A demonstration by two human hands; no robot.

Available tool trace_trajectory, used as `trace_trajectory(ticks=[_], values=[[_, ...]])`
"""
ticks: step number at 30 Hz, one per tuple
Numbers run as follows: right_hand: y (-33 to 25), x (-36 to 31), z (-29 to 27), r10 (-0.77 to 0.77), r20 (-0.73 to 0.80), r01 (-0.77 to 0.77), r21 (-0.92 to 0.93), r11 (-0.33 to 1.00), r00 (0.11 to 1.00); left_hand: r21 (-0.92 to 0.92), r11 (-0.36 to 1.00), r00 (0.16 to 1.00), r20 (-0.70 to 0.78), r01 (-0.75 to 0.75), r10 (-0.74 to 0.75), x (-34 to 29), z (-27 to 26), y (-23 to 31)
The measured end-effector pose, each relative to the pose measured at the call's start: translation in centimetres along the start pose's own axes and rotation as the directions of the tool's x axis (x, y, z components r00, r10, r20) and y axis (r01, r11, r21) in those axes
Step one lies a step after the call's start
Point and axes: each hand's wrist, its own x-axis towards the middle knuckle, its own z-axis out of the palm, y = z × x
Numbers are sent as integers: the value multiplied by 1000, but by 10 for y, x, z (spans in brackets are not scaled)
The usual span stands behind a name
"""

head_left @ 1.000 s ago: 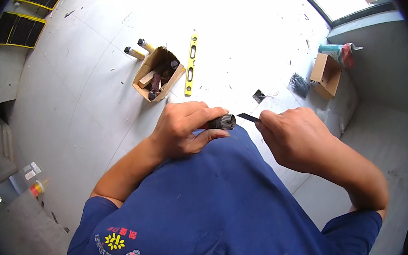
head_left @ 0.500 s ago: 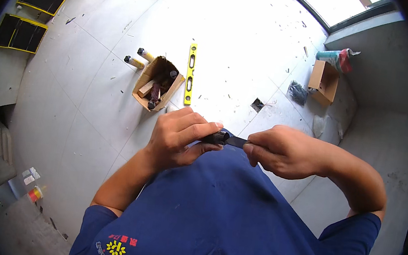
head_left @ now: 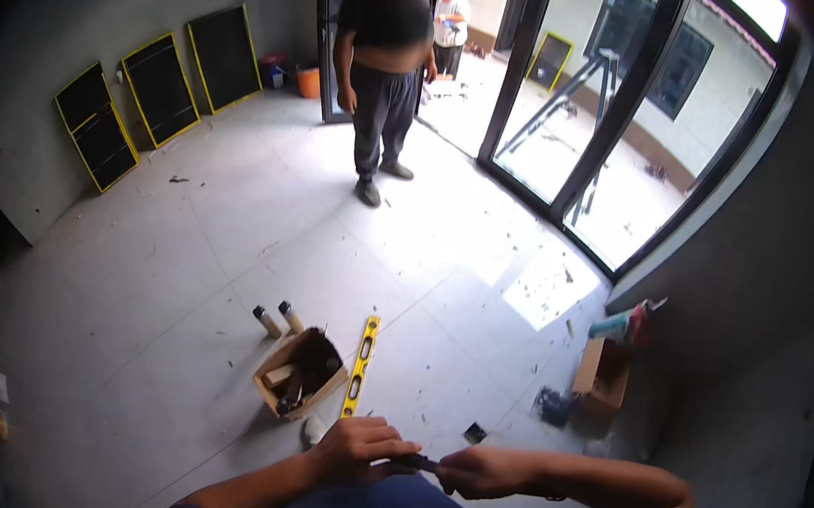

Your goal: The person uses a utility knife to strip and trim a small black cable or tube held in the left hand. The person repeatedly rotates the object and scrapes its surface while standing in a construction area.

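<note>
A small dark tool (head_left: 415,463) is held at waist height between both hands: left hand (head_left: 360,449) fingers clamped on one end, right hand (head_left: 481,471) pinched on the other, likely steadied for adjusting. A cardboard box (head_left: 298,374) and yellow level (head_left: 360,366) are left on the floor just ahead.

Unfinished room: bare walls, spirit level (head_left: 360,367).
</note>
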Motion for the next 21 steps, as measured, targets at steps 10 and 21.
trace_trajectory(ticks=[10, 21], values=[[-5, 30, 15, -101, -212, -43, -583, 811, 972, -4, 996, 995, 43, 89, -89, -22, -3, -22], [-18, 37, 22, 3, -190, -112, -563, 819, 982, -83, 981, 981, 105, 173, -164, -34, -10, -23]])
